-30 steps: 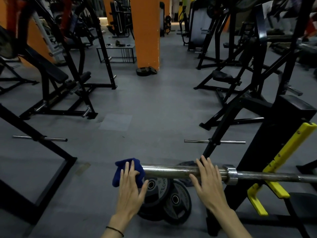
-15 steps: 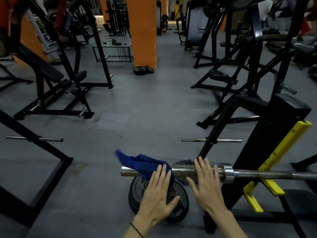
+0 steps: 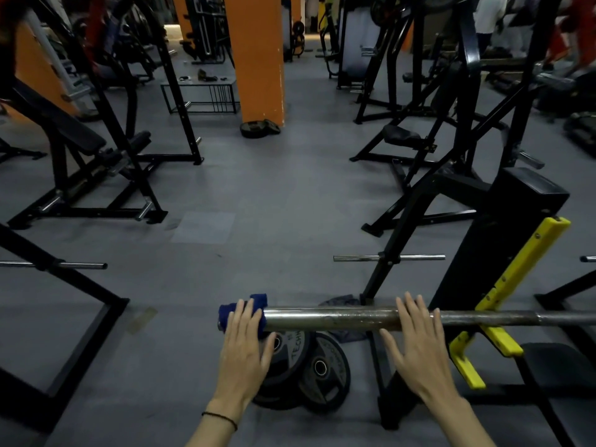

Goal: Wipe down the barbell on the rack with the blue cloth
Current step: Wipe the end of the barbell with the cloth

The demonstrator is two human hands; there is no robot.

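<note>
A steel barbell [image 3: 338,318] lies level across the lower frame, resting on a yellow hook [image 3: 493,333] of the black rack [image 3: 503,240] at the right. The blue cloth [image 3: 254,306] is bunched over the bar's left end. My left hand [image 3: 243,346] lies flat on the cloth with straight fingers, pressing it onto the bar end. My right hand [image 3: 419,346] rests on the sleeve farther right with its fingers straight and spread, covering the collar.
Two black weight plates [image 3: 309,366] lie on the grey floor under the bar. Chrome plate pegs [image 3: 387,258] stick out of the rack; another peg [image 3: 77,265] is at left. Benches, machines and an orange pillar [image 3: 258,59] stand beyond.
My left hand has slid the cloth left along the sleeve, from its middle back out to the bar's end. My right hand has stayed on the sleeve by the collar.
</note>
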